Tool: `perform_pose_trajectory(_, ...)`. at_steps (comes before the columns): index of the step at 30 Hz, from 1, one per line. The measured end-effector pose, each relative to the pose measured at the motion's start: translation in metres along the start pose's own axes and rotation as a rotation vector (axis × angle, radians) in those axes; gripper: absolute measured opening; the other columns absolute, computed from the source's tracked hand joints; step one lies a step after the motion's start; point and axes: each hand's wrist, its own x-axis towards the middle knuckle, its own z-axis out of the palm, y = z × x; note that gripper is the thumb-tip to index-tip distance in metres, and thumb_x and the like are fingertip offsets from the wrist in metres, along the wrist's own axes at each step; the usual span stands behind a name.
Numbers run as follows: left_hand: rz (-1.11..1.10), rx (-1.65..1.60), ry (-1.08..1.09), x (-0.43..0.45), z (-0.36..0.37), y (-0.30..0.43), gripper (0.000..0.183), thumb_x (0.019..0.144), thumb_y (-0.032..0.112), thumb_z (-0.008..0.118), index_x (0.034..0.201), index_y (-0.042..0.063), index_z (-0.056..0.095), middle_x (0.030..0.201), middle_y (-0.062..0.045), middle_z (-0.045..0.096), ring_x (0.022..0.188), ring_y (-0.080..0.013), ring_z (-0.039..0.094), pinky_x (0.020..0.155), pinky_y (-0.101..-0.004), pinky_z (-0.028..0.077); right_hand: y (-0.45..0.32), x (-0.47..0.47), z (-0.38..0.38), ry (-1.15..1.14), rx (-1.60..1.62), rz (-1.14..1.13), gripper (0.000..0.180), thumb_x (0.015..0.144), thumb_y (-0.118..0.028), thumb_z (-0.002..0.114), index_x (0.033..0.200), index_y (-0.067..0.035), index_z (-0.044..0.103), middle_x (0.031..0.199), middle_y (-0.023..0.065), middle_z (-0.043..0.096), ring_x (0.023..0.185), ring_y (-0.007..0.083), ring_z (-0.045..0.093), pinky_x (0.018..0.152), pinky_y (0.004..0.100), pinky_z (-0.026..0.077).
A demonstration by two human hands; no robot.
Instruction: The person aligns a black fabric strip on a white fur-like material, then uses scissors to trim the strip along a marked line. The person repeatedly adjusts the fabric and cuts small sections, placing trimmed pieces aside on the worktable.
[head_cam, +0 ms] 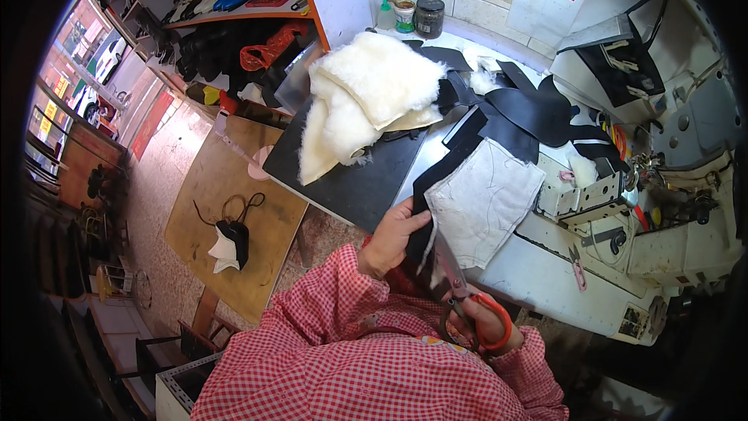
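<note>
My left hand [392,235] pinches the near left edge of a layered piece, a white cloth panel [482,199] with a black fabric border [447,169]. Its far part rests on the white sewing machine table. In my right hand [488,323] is a pair of scissors [457,280] with an orange-wrapped handle loop. The blades point up and away, along the edge of the cloth just below my left hand. How far apart the blades are, I cannot tell.
A sewing machine [672,204] stands at the right, with small pink-handled snips [577,269] near it. Cream fleece pieces [374,88] and black leather pieces [529,108] are piled behind the cloth. A brown board-topped table [234,146] stands at the left, holding a black-and-white item [229,245].
</note>
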Motion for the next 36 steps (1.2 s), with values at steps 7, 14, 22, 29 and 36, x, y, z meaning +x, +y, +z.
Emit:
perform_pose_trajectory(7,0.119,0.176,0.126,-0.008,0.025,0.008,0.038,0.091,0.004,0.061,0.129,0.002,0.052,0.115,-0.003,0.064,0.098,-0.0120,0.061,0.089,-0.0264,0.049,-0.025,-0.017,0.015,0.519,-0.755,-0.197,0.032,0.087,-0.004,0.063,0.117,-0.002,0.052,0.074,-0.0002,0.055,0.060,0.0061,0.049,0.053,0.0210,0.040)
perform_pose_trajectory(14,0.238,0.429,-0.067,-0.015,0.042,0.004,0.039,0.089,0.006,0.064,0.125,0.000,0.052,0.115,-0.003,0.062,0.100,-0.0112,0.057,0.090,-0.0260,0.046,-0.073,0.020,0.025,0.699,-0.959,-0.665,0.042,0.080,-0.005,0.074,0.116,-0.005,0.053,0.073,0.0075,0.058,0.060,0.0165,0.057,0.056,0.0288,0.047)
perform_pose_trajectory(22,0.083,0.288,-0.172,-0.022,0.053,-0.004,0.026,0.091,0.005,0.061,0.116,0.006,0.051,0.097,0.002,0.056,0.079,-0.0033,0.053,0.068,-0.0182,0.044,-0.087,0.057,0.015,0.610,-1.048,-0.650,0.047,0.080,0.000,0.072,0.120,-0.005,0.048,0.079,0.0051,0.060,0.068,0.0118,0.056,0.062,0.0265,0.048)
perform_pose_trajectory(29,0.177,0.270,0.025,-0.029,0.052,-0.012,0.008,0.096,0.010,0.060,0.102,0.004,0.059,0.085,0.004,0.059,0.075,-0.0030,0.052,0.067,-0.0191,0.044,-0.063,0.068,0.004,0.522,-0.834,-0.603,0.045,0.080,0.004,0.067,0.120,-0.004,0.047,0.084,0.0026,0.060,0.074,0.0092,0.055,0.068,0.0237,0.048)
perform_pose_trajectory(36,0.292,0.516,0.112,-0.031,0.052,-0.019,0.007,0.095,0.010,0.062,0.097,0.003,0.061,0.083,0.004,0.060,0.074,-0.0033,0.052,0.065,-0.0194,0.043,-0.062,0.068,0.017,0.655,-1.128,-0.836,0.042,0.080,-0.001,0.065,0.120,-0.005,0.051,0.082,0.0169,0.062,0.066,0.0322,0.063,0.060,0.0372,0.050)
